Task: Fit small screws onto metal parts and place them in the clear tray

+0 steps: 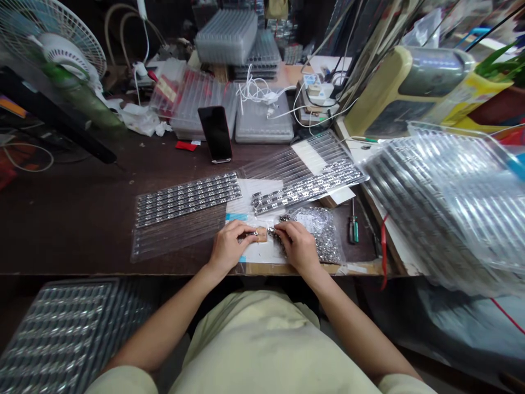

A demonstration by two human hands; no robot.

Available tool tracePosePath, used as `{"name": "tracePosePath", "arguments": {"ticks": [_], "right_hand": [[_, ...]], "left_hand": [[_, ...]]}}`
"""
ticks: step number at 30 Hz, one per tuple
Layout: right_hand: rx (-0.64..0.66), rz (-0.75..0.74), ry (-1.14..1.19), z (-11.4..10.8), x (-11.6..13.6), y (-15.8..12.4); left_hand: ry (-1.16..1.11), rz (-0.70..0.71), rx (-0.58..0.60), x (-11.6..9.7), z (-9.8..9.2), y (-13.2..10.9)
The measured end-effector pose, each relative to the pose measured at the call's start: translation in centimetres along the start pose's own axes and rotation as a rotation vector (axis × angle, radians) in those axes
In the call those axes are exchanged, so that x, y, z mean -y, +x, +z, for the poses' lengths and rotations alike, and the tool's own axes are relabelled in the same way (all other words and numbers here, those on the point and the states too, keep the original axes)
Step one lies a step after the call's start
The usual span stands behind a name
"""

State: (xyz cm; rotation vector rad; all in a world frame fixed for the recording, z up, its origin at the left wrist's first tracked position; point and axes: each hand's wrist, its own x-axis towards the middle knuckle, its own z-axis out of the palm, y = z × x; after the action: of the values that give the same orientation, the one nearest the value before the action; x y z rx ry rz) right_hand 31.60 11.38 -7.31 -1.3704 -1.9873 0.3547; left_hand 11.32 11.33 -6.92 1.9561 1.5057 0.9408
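Observation:
My left hand (229, 247) is closed in a pinch on a small dark and silvery part (251, 233), beside a small tan block (261, 235). Across the block, my right hand (300, 247) pinches a small shiny metal part (271, 230) between thumb and fingers. Both hands are over a white sheet (266, 254) at the table's front edge. A clear bag (330, 241) full of small metal pieces lies against my right hand. Beyond the hands are two clear ribbed trays, the left tray (164, 241) and the right tray (287, 164), partly filled with rows of dark and silvery parts.
A phone (216, 134) stands upright behind the trays. Green-handled screwdrivers (353, 230) lie right of the bag. Stacked clear trays (447, 202) lean over the right side, with more filled trays (61, 334) at lower left. A fan (53, 44) stands at the left back.

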Motion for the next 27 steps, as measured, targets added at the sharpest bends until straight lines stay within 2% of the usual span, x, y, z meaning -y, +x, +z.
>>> {"name": "tracePosePath", "arguments": {"ticks": [7, 13, 20, 27], "right_hand": [[0.004, -0.022, 0.064, 0.0, 0.1, 0.0], [0.008, 0.016, -0.003, 0.3, 0.7, 0.4], [0.083, -0.075, -0.131, 2.1, 2.4, 1.4], [0.114, -0.078, -0.151, 2.6, 2.5, 1.1]], "left_hand": [[0.037, 0.005, 0.014, 0.0, 0.4, 0.0], [0.038, -0.011, 0.015, -0.2, 0.4, 0.0], [-0.167, -0.097, -0.147, 0.3, -0.1, 0.1], [-0.188, -0.110, -0.140, 0.4, -0.1, 0.2]]}}
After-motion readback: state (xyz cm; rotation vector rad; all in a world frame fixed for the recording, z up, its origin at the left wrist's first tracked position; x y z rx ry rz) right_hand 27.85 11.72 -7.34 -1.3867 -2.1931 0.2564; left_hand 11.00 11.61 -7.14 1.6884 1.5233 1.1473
